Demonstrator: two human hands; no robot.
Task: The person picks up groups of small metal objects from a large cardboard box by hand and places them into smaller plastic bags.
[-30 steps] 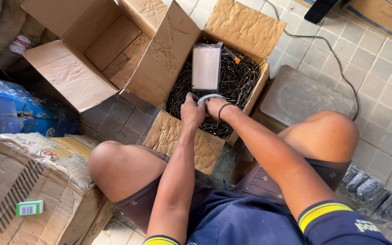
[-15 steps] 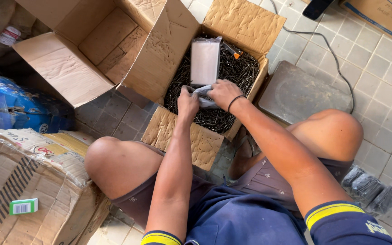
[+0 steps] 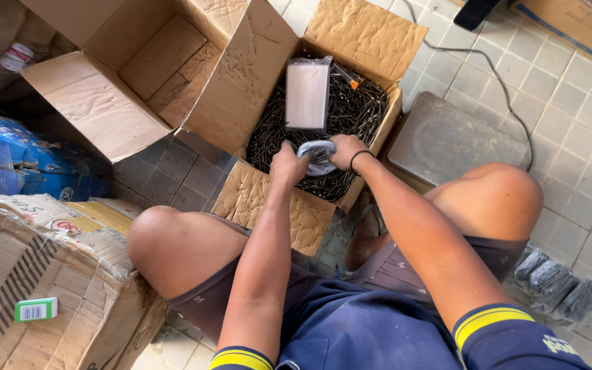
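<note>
An open cardboard box (image 3: 368,38) on the tiled floor holds a heap of dark nails (image 3: 361,109). A stack of clear plastic bags (image 3: 307,94) lies on the nails at the far side. My left hand (image 3: 288,166) and my right hand (image 3: 346,149) both grip a small clear plastic bag (image 3: 318,156), holding it over the nails near the box's front. Its mouth is spread between my fingers. A dark band circles my right wrist.
An empty open carton (image 3: 104,103) stands at the left. A grey weighing scale (image 3: 450,140) with a cable sits right of the nail box. Filled bags of nails (image 3: 556,288) lie at the lower right. A worn taped carton (image 3: 42,274) and blue sack (image 3: 15,161) are at the left.
Both hands shifted slightly while working the small bag; its mouth is now spread open between my fingers. The camera view moved a little.
</note>
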